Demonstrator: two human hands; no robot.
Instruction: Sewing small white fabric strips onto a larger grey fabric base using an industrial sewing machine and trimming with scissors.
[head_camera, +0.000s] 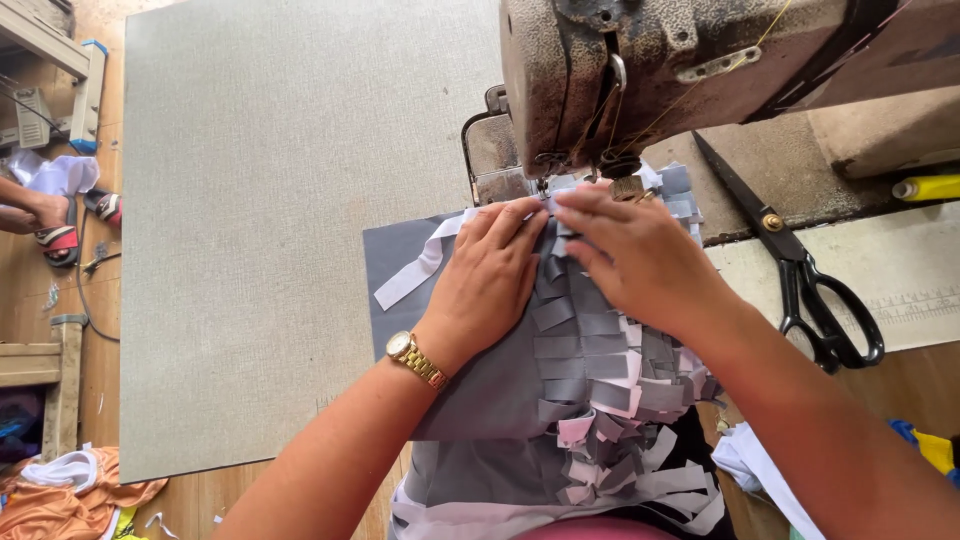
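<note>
**Both palms steering grey fabric under the needle**

From the head view: the left hand (492, 278) lies flat on the grey fabric piece (480, 385), fingers spread and pressing, clasping nothing; the right hand (640, 255) does the same just beside it, fingertips pinning the row of grey and pink strips (590, 360) at the needle end of the old sewing machine (640, 70); both hands are released, palms down. The fabric sits in the middle of the table, its far edge under the machine head, its near edge trailing off toward the person's lap; a white tape (415, 272) pokes out to the left of the left hand.

To my eye the work goes best with even pressure from both hands, strips kept square, fingertips well clear of the needle.

Black scissors (800, 270) lie to the right, blades closed; a yellow roll (930, 187) rests at far right; no package, label or sign is readable; an orange cloth (80, 495) lies on the floor near left.
</note>
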